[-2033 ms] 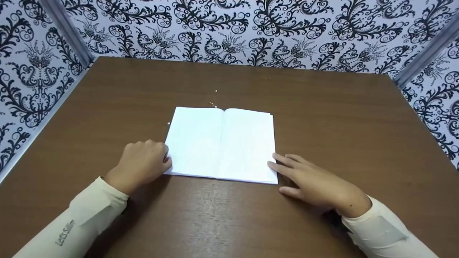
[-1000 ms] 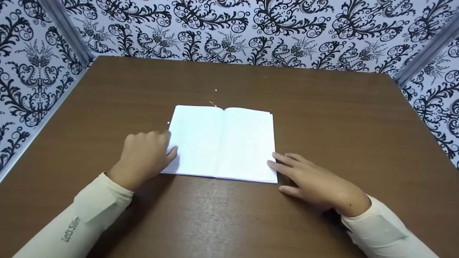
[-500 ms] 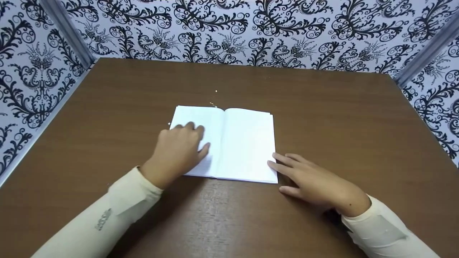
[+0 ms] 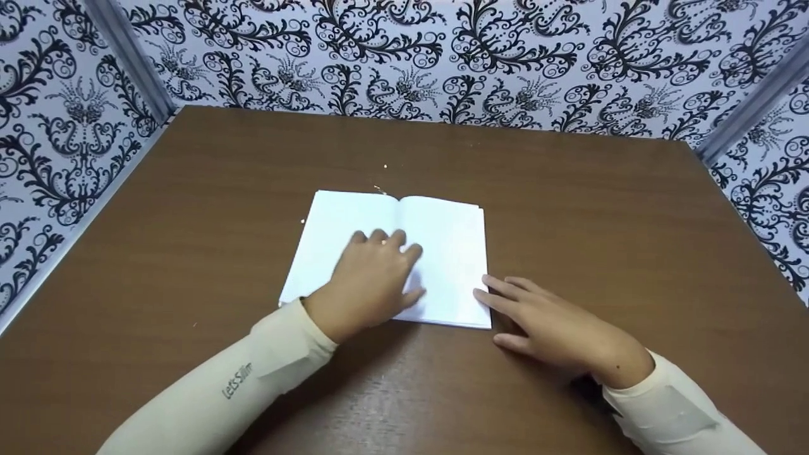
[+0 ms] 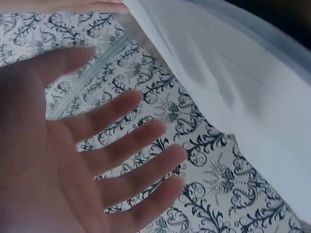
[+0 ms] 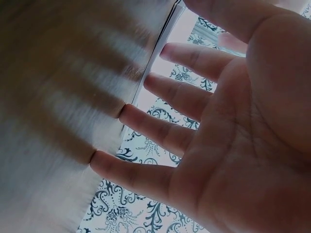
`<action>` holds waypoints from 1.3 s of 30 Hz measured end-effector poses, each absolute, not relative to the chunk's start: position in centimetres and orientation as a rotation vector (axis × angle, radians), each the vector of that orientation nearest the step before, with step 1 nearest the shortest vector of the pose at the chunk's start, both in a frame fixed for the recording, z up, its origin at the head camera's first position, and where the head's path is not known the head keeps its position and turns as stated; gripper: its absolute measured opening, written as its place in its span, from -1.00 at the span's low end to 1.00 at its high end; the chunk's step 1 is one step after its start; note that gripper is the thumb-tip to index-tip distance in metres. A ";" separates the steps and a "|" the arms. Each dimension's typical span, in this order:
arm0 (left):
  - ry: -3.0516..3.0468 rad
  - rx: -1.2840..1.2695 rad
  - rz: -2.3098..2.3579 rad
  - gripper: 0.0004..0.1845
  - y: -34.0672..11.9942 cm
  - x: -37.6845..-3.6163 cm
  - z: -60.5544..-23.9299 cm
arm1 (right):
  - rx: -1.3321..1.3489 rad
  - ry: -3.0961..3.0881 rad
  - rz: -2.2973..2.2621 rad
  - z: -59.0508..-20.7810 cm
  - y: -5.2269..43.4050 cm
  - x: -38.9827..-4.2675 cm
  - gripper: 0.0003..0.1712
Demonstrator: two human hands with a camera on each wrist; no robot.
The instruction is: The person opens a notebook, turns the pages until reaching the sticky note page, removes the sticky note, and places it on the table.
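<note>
An open white notebook (image 4: 452, 249) lies flat in the middle of the brown table (image 4: 600, 208). My left hand (image 4: 385, 272) lies over the notebook's centre fold with straight fingers, palm down, covering the lower part of the left page. The left wrist view shows that open palm (image 5: 121, 160) above the white page (image 5: 243, 97). My right hand (image 4: 505, 309) rests on the table at the notebook's near right corner, and its straight fingertips touch the page edge. The right wrist view shows its spread fingers (image 6: 160, 126) beside the page edge (image 6: 165, 34).
Walls papered in a black and white ornamental pattern (image 4: 442, 57) close the table in at the back and on both sides. A few tiny white specks (image 4: 385, 166) lie just beyond the notebook.
My left hand has slid from the notebook's left edge rightward across the left page to the centre fold. The right hand and the notebook have stayed put.
</note>
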State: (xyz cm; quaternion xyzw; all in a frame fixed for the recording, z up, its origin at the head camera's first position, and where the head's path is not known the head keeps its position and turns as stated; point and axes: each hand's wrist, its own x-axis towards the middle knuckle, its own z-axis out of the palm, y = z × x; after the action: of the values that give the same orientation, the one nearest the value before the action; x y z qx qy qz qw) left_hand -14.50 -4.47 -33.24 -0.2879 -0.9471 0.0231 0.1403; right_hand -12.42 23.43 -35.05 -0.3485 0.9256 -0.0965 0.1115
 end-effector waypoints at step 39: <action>-2.988 -0.981 -0.020 -0.32 -4.8 -14.3 -34.4 | -1.005 2.722 -0.278 -35.0 23.4 -12.3 -0.29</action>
State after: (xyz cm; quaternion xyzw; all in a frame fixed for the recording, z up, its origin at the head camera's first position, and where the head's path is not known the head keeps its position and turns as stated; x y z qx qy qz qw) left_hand -14.30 -4.76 -34.43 -0.3120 -0.9500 -0.0062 -0.0019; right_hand -12.33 23.40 -35.02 -0.3425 0.9279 -0.0949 0.1129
